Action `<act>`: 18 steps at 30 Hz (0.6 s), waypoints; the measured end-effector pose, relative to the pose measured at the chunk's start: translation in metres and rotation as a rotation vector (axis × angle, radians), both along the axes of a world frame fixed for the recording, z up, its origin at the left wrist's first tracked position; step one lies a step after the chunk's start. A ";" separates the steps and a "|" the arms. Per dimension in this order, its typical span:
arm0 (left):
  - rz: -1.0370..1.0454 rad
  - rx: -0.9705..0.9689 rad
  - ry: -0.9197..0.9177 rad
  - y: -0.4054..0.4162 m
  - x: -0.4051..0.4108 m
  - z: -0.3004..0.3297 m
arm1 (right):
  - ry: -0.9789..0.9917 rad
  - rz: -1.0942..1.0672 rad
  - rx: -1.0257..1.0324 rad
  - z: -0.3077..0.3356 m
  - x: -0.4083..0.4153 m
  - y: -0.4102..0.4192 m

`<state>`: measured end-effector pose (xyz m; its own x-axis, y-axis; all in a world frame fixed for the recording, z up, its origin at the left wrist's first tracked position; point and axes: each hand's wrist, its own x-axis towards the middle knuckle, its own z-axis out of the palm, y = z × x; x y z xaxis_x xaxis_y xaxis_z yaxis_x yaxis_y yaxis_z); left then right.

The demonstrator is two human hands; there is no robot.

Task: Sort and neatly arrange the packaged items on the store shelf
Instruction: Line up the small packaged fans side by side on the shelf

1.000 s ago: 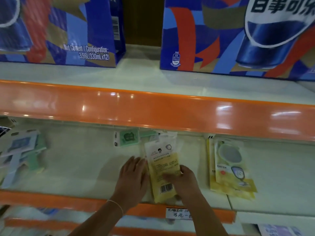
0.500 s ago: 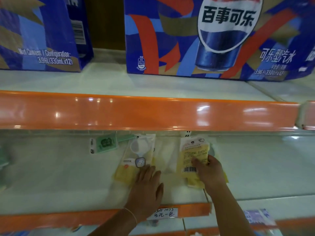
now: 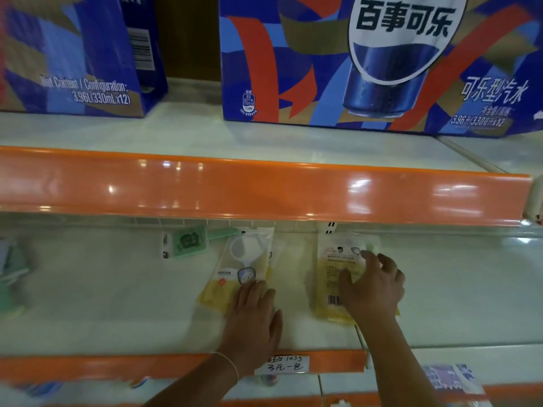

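L hand (image 3: pixel 255 315) & R hand (image 3: pixel 373 284) flat on yellow packets (image 3: pixel 335 268)

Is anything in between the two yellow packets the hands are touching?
Nothing solid that I can see. The left hand rests on the left yellow packet, the right hand on the right yellow packet. Between them lies bare shelf and what looks like a clear packet edge.

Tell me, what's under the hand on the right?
The right hand lies on a yellow packet, barcode side up. More yellow pokes out underneath, maybe another packet; the hand and top packet cover it.
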<state>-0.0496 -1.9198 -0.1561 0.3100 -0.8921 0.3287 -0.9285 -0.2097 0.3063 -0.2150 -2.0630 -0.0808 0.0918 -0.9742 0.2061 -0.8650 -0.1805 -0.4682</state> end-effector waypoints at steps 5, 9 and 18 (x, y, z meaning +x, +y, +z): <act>0.082 -0.022 0.116 0.001 0.005 0.002 | -0.164 0.224 0.075 -0.007 0.043 0.028; 0.195 -0.066 0.161 0.006 0.029 0.002 | -0.224 0.332 0.167 -0.014 0.068 0.050; 0.255 0.253 0.088 0.029 0.072 -0.006 | -0.470 0.296 0.535 -0.032 0.109 0.068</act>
<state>0.0228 -1.8903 -0.1616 0.5499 -0.8323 0.0695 -0.8090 -0.5102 0.2919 -0.1057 -1.9951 -0.1130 0.3832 -0.9007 -0.2047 -0.5043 -0.0183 -0.8633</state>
